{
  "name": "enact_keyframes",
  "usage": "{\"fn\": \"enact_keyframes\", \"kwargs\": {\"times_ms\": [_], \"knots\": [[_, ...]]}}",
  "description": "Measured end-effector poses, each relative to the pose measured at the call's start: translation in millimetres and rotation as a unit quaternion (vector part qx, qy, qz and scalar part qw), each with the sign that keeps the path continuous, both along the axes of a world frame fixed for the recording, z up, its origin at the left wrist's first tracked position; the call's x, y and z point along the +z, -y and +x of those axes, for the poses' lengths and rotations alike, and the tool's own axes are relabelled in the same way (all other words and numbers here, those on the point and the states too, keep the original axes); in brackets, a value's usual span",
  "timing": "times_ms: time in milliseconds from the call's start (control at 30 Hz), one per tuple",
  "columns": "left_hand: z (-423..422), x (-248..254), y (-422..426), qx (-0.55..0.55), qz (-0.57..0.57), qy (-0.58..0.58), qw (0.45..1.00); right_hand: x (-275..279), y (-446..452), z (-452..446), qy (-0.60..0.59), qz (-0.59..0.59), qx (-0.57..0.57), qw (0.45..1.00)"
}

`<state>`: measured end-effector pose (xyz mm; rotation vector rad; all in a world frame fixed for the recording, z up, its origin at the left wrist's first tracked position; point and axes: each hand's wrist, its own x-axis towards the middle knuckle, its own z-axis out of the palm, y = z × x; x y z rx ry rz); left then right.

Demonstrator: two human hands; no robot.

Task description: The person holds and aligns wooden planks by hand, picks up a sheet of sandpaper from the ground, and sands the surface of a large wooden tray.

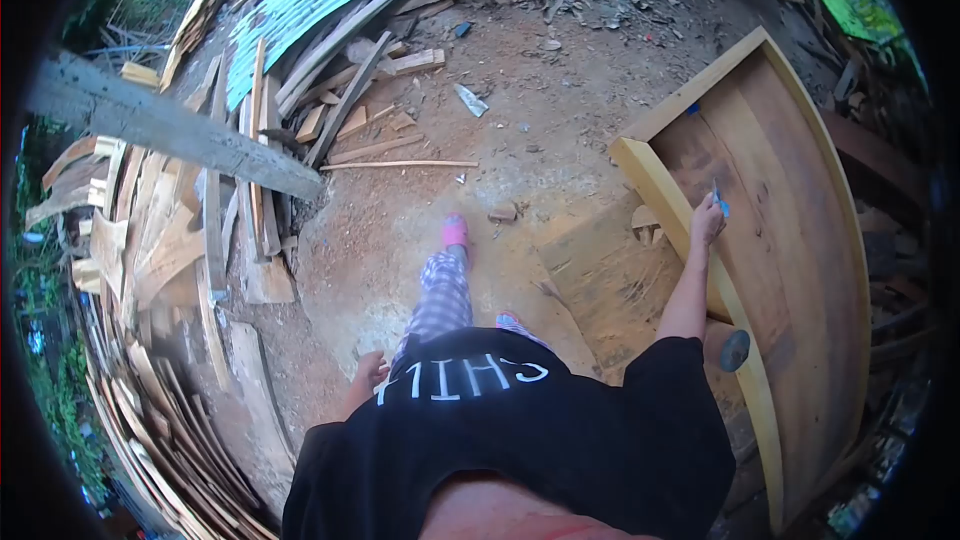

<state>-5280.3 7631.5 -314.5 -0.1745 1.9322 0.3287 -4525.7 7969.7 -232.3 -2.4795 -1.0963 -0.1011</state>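
Note:
My right hand [707, 222] is closed around a small tool [722, 204] with a blue part and a thin grey tip; its exact kind is too small to make out. The hand is over the near edge of a large wooden panel [790, 230] with raised wooden sides, like a shallow box. My left hand [372, 370] hangs low beside my thigh, its fingers loosely bent and apart, with nothing visible in them. Close to my right elbow, a dark rounded object [735, 351] sits at the panel's near side rail [668, 185].
A grey post [180, 125] slants in from the left. Stacked boards [165, 420] and offcuts [150, 230] lie along the left. Turquoise corrugated sheeting [330, 5] rests at the back. A flat brown sheet [610, 270] and a wood chunk [503, 212] lie on the dirt ground.

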Motion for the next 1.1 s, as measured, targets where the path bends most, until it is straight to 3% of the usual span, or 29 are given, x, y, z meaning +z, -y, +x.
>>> {"fn": "enact_keyframes", "kwargs": {"times_ms": [33,67,100,167,233,267,300,433,500,533,567,600,633,667,700,767,833,867,967,1033,1067,1100], "knots": [[-20.3,-5.0,-28.5,-0.024,-0.010,0.007,1.000,-13.4,-18.0,2.7,-0.053,-0.005,-0.012,0.999],[-72.5,-68.7,-37.3,0.031,0.007,0.086,0.996,-23.4,-32.9,5.2,-0.106,-0.008,-0.025,0.994],[-103.6,-80.9,-81.6,0.001,0.003,0.090,0.996,-23.7,-48.3,-3.5,-0.123,-0.054,-0.028,0.990],[-130.8,-86.0,-154.0,-0.046,0.028,0.097,0.994,-34.8,-76.6,-22.2,-0.057,-0.109,0.047,0.991],[-128.6,-38.1,-251.1,-0.125,0.113,0.049,0.984,-35.0,-99.4,-40.4,-0.043,-0.076,0.149,0.985],[-95.8,-1.8,-297.6,-0.093,0.148,-0.063,0.983,-35.5,-101.5,-33.6,-0.018,-0.077,0.143,0.987],[-92.1,9.5,-343.3,-0.138,0.176,-0.058,0.973,-40.4,-93.9,-28.9,0.002,-0.085,0.137,0.987],[-66.0,40.5,-492.6,-0.251,0.233,0.030,0.939,-24.8,-26.1,21.9,-0.046,-0.173,-0.038,0.983],[-49.1,32.6,-552.0,-0.291,0.235,0.054,0.926,-15.1,-11.7,23.3,-0.123,-0.090,-0.265,0.952],[-39.1,26.7,-579.4,-0.312,0.237,0.074,0.917,-6.4,-22.4,16.3,-0.101,-0.112,-0.288,0.946],[-21.2,25.8,-602.9,-0.330,0.233,0.079,0.911,-3.8,-41.1,5.5,-0.081,-0.135,-0.311,0.937],[4.2,24.0,-623.5,-0.366,0.203,0.041,0.907,-9.5,-71.2,-2.9,-0.121,-0.078,-0.389,0.910],[30.7,21.4,-639.9,-0.400,0.174,0.003,0.900,-8.6,-91.8,-5.1,-0.131,-0.128,-0.234,0.955],[56.4,17.0,-656.1,-0.431,0.167,-0.025,0.887,-15.4,-121.1,-21.7,-0.080,-0.050,-0.161,0.982],[77.5,11.0,-675.3,-0.443,0.153,0.017,0.883,-40.2,-153.1,-39.9,0.039,-0.073,-0.164,0.983],[124.4,-4.9,-712.3,-0.429,0.136,0.048,0.892,-41.7,-171.2,-41.1,0.113,0.001,-0.046,0.993],[177.9,7.8,-746.4,-0.519,0.106,0.082,0.844,-60.2,-158.4,-0.7,0.044,0.073,-0.062,0.994],[198.6,11.6,-764.4,-0.563,0.093,0.111,0.813,-19.9,-148.7,8.2,-0.011,0.040,-0.118,0.992],[290.7,35.8,-818.0,-0.661,0.105,0.127,0.732,-43.5,-130.7,47.3,0.066,0.059,-0.378,0.921],[333.1,30.9,-854.5,-0.661,0.159,0.111,0.725,-50.0,-164.9,47.5,0.070,0.036,-0.440,0.895],[350.5,28.5,-871.3,-0.657,0.164,0.103,0.729,-31.7,-189.6,36.1,0.070,0.044,-0.364,0.928],[368.1,28.0,-886.1,-0.654,0.173,0.094,0.731,4.4,-213.2,17.6,-0.029,0.029,-0.249,0.968]]}}
